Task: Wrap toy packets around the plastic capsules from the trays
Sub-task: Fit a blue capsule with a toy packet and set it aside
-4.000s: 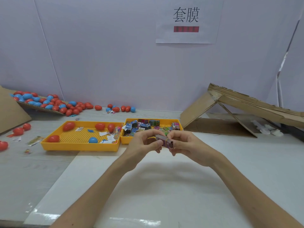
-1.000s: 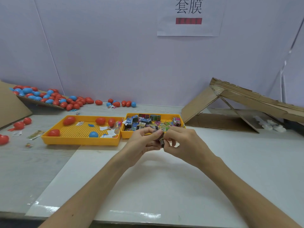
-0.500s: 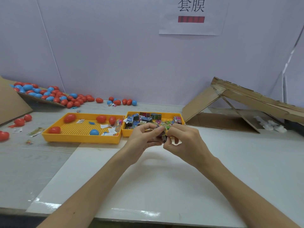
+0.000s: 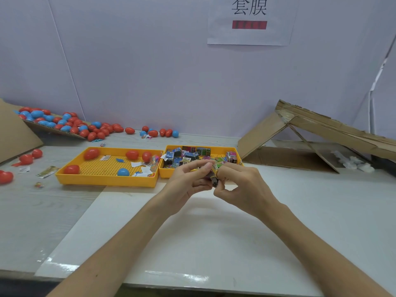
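My left hand (image 4: 188, 181) and my right hand (image 4: 242, 187) meet above the white board, just in front of the trays. Between their fingertips they pinch a small printed toy packet (image 4: 214, 179), mostly hidden by the fingers; whether a capsule sits inside it is hidden. The left yellow tray (image 4: 102, 181) holds several red capsules (image 4: 91, 153), one blue capsule (image 4: 123, 172) and paper scraps. The right yellow tray (image 4: 167, 174) is filled with colourful toy packets (image 4: 188, 156).
A heap of red and blue capsules (image 4: 70, 124) lies on a cardboard sheet at the back left, with strays along the wall and at the left edge. A folded cardboard structure (image 4: 321, 136) stands at the right. A white board (image 4: 214, 243) covers the near table.
Both hands have stayed together on the packet and turned it end-on between the fingertips. The view has tilted slightly, so the trays sit a little lower left.
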Demonstrator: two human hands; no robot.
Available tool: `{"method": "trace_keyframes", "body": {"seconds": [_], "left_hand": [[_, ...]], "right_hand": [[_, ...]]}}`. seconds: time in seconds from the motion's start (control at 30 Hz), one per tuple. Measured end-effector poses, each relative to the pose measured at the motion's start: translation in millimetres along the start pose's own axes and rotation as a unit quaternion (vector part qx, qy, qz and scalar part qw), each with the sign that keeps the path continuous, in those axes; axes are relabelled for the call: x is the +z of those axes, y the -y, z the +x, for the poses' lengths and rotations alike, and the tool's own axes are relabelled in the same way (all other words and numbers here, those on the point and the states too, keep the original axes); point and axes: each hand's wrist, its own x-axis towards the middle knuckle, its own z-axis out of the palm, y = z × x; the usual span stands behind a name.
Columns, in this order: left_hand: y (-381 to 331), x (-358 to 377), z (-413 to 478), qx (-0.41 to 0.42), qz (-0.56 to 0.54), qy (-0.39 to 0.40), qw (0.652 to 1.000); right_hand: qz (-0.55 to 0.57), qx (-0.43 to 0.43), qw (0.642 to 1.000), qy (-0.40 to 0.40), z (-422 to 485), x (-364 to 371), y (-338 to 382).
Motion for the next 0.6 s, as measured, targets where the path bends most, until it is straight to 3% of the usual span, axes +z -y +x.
{"method": "trace_keyframes", "body": {"seconds": [0.43,0.6], "left_hand": [[-1.2,-0.1,0.8,-0.017,-0.045,0.004,0.999],[-5.1,-1.4,0.8,-0.013,-0.077,0.024,0.997]], "right_hand": [[-0.018,-0.025,0.999,-0.030,-0.6,3.8,-5.5],[0.051,0.025,0.997,-0.058,-2.8,5.3,-11.3]]}}
